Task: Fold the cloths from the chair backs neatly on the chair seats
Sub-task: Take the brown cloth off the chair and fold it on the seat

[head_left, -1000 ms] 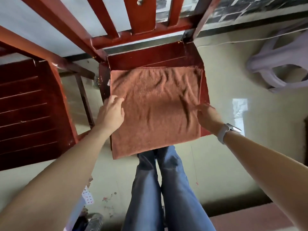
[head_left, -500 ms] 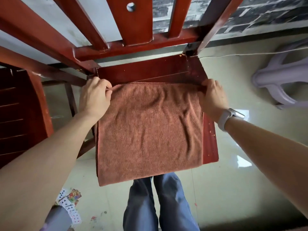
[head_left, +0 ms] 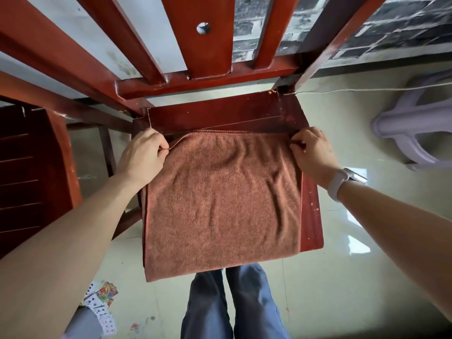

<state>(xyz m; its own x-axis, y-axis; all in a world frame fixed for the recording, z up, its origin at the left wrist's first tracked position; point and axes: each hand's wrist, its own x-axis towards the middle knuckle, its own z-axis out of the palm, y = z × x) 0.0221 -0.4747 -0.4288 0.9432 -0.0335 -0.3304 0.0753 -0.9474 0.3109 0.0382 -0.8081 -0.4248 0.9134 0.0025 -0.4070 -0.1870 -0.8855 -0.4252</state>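
A rust-brown towel cloth (head_left: pixel 222 201) lies spread flat on the red wooden chair seat (head_left: pixel 311 216), its near edge hanging over the seat's front. My left hand (head_left: pixel 143 157) pinches the cloth's far left corner. My right hand (head_left: pixel 311 152), with a white watch on the wrist, pinches the far right corner. Both corners are lifted slightly off the seat, just in front of the chair back (head_left: pixel 203 77).
A second dark red chair (head_left: pixel 29 172) stands close on the left. A pale plastic stool (head_left: pixel 415 128) lies on the tiled floor at right. Playing cards (head_left: pixel 102 304) are scattered on the floor near my left. My legs in blue jeans (head_left: pixel 232 304) stand at the seat's front.
My hands slid from the cloth's sides up to its far corners and closed on them. The view has moved closer to the chair.
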